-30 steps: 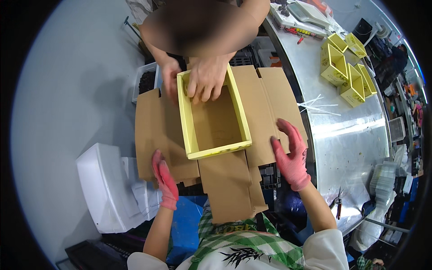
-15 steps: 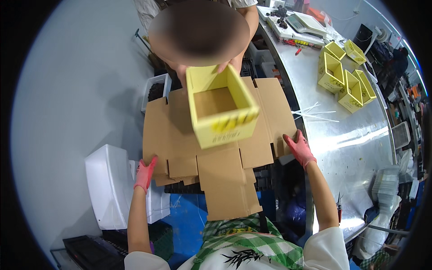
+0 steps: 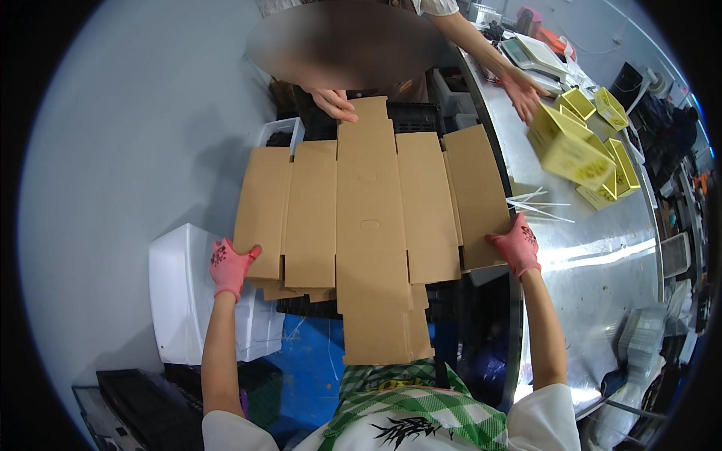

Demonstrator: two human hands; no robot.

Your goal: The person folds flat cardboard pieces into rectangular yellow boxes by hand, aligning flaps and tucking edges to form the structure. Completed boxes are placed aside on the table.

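A flat, unfolded brown cardboard box (image 3: 368, 248) lies face up before me, its panels spread left and right, on top of further cardboard sheets. My left hand (image 3: 233, 268), in a pink glove, grips its lower left edge, thumb toward the panel. At the right edge my right hand (image 3: 517, 246), also pink-gloved, holds the outer panel with the thumb over it; some fingertips are hidden. Across from me, a person's bare hand (image 3: 335, 104) is by the box's far flap. Their other hand (image 3: 520, 92) reaches over the metal table, just behind a blurred, tilted yellow box (image 3: 568, 146).
The metal table (image 3: 579, 278) on the right bears several yellow boxes, white strips (image 3: 540, 204) and a scale (image 3: 535, 56). A black crate (image 3: 308, 306) is under the cardboard. To the left stand a white bin (image 3: 184, 293) and the wall (image 3: 135, 150).
The other person's yellow box has gone from above the cardboard to the table at right, away from their hands. The cardboard now shows its middle panel and far flap; my hands shifted slightly.
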